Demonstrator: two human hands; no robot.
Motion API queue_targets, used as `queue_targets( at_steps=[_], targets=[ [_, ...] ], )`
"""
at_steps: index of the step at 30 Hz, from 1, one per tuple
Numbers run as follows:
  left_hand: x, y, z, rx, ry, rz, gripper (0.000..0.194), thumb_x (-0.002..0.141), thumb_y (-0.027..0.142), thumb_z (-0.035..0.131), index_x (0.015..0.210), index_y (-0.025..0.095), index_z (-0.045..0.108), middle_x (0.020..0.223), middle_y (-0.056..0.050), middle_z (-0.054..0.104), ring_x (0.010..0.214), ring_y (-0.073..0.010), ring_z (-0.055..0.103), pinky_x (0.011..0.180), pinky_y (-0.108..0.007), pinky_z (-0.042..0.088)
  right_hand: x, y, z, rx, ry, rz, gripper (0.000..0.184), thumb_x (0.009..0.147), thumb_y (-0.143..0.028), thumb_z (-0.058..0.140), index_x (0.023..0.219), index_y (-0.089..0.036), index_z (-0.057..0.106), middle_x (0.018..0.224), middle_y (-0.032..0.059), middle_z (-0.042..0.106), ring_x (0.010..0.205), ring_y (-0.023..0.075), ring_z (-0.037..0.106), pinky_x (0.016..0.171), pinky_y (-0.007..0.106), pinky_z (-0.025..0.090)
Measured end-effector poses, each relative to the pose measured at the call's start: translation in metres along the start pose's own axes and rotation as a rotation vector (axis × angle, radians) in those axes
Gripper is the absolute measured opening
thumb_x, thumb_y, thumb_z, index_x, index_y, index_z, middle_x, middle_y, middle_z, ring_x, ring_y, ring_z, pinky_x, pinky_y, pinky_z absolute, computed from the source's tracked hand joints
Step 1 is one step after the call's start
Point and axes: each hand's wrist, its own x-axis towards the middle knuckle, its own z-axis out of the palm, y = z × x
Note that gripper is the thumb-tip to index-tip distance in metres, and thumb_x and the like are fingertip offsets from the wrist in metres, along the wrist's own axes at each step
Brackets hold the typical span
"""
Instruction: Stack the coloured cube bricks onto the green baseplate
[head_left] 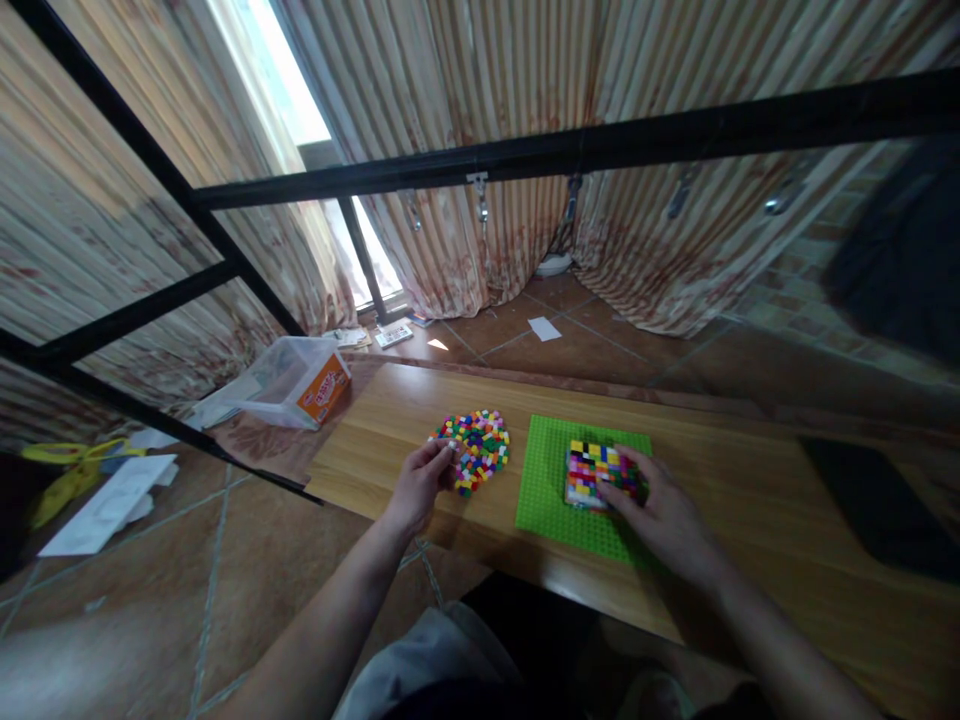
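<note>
Beside a loose pile of small coloured toy bricks point(495, 455), my left hand point(424, 480) is closed in a pinch. A tiny white brick point(452, 445) shows at its fingertips. A green studded baseplate point(540, 480) lies right of the pile. On it sits a rectangular block of many-coloured bricks point(583, 468), with a few yellow and black ones along its far edge. My right hand point(656, 505) grips this block from its right side, thumb at the near side and fingers at the far side. The fingers hide the block's right part.
The wooden table point(420, 390) carries a dark flat object point(874, 505) at the right. A clear plastic bin point(289, 370) with an orange label stands beyond its left end. Black metal bars point(450, 170) cross in front of the curtains. White panels point(109, 505) lie on the floor.
</note>
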Motion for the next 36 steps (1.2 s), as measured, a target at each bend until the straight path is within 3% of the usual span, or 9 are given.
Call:
queue_targets(
  at_steps=[6,11,16,19,22,27,36],
  targets=[
    [-0.001,-0.001,0.001,0.056,0.016,0.018,0.046,0.063,0.054,0.079,0.080,0.014,0.063,0.055,0.006,0.049,0.046,-0.0048,0.039,0.046,-0.018,0.032,-0.001,-0.002,-0.001,0.006,0.002,-0.008,0.064,0.084,-0.061,0.054,0.134,-0.021,0.052,0.132,0.0165,0.057,0.117,0.0346,0.058,0.101,0.051,0.044],
    [0.010,-0.013,-0.001,0.233,0.076,0.062,0.040,0.070,0.053,0.069,0.077,0.014,0.065,0.051,0.006,0.047,0.044,-0.0063,0.037,0.046,-0.021,0.031,-0.002,-0.002,-0.001,-0.001,0.013,-0.019,0.063,0.084,-0.061,0.054,0.134,-0.023,0.053,0.129,0.0156,0.058,0.114,0.0344,0.060,0.100,0.052,0.045],
    [0.020,-0.019,-0.002,0.679,0.160,0.193,0.022,0.079,0.034,0.059,0.076,0.015,0.070,0.059,0.001,0.059,0.055,-0.0112,0.051,0.054,-0.022,0.037,-0.001,-0.001,-0.001,-0.009,0.024,-0.037,0.061,0.085,-0.060,0.055,0.134,-0.025,0.052,0.128,0.0144,0.059,0.112,0.0331,0.060,0.100,0.052,0.045],
    [0.021,-0.016,-0.002,0.984,0.158,0.249,0.023,0.085,0.026,0.053,0.078,0.017,0.073,0.068,-0.003,0.067,0.066,-0.0151,0.060,0.061,-0.023,0.039,-0.001,-0.001,-0.001,-0.011,0.012,-0.019,0.063,0.084,-0.061,0.055,0.134,-0.023,0.052,0.129,0.0155,0.058,0.114,0.0336,0.059,0.100,0.051,0.045],
    [0.022,-0.012,-0.001,1.156,0.134,0.266,0.025,0.089,0.024,0.051,0.091,0.018,0.075,0.081,-0.008,0.073,0.076,-0.0198,0.066,0.068,-0.027,0.042,-0.001,-0.002,-0.001,-0.010,0.008,-0.017,0.063,0.084,-0.061,0.055,0.134,-0.023,0.052,0.131,0.0157,0.057,0.115,0.0341,0.059,0.101,0.052,0.044],
    [0.023,-0.010,-0.001,1.205,0.123,0.256,0.026,0.089,0.020,0.053,0.104,0.016,0.073,0.094,-0.013,0.075,0.086,-0.0236,0.069,0.078,-0.030,0.047,-0.002,-0.002,-0.001,-0.011,0.016,-0.034,0.062,0.085,-0.059,0.055,0.135,-0.024,0.052,0.130,0.0152,0.058,0.115,0.0335,0.059,0.101,0.052,0.044],
    [0.018,-0.009,-0.005,1.011,0.126,0.287,0.023,0.087,0.023,0.053,0.095,0.015,0.073,0.067,-0.005,0.069,0.063,-0.0175,0.063,0.064,-0.026,0.044,-0.002,-0.001,-0.001,-0.027,0.005,-0.045,0.062,0.086,-0.060,0.053,0.135,-0.023,0.051,0.129,0.0146,0.058,0.114,0.0330,0.059,0.101,0.052,0.045]
  ],
)
